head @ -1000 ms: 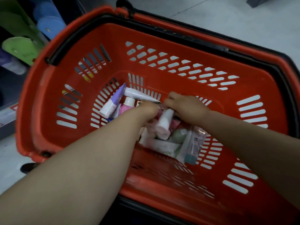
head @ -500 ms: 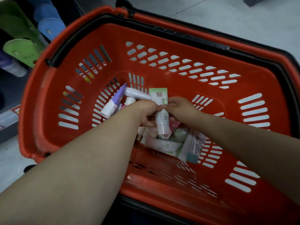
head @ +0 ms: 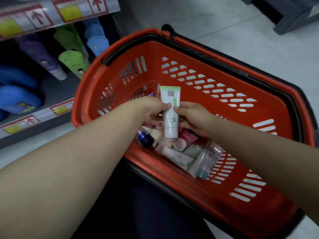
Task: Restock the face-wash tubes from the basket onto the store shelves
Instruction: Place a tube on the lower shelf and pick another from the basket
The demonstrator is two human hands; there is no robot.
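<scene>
Both hands met over the middle of the red basket and shared one white-and-green tube. The left hand pinched its left edge between thumb and curled fingers. The right hand pinched its right edge in the same way, thumb on the front face. The tube stood between them, raised above the basket's floor, with its white cap pointing down toward the person and its flat green crimped end pointing away.

Directly beneath the hands lay the rest of the stock in a loose heap. A blue-capped tube lay just under the left hand, and a pink tube under the right wrist. A pale tube with green print lay flat nearer the person. A clear pouch rested against it on the right-hand side. How many tubes made up the heap could not be told, since they overlapped and were blurred.

Beyond and to the left of the left hand stood the store shelf, with yellow-and-red price labels along its front edge. Green tubes, blue tubes and a purple tube stood on it, well apart from the hands. Grey floor showed beyond the basket's far rim.
</scene>
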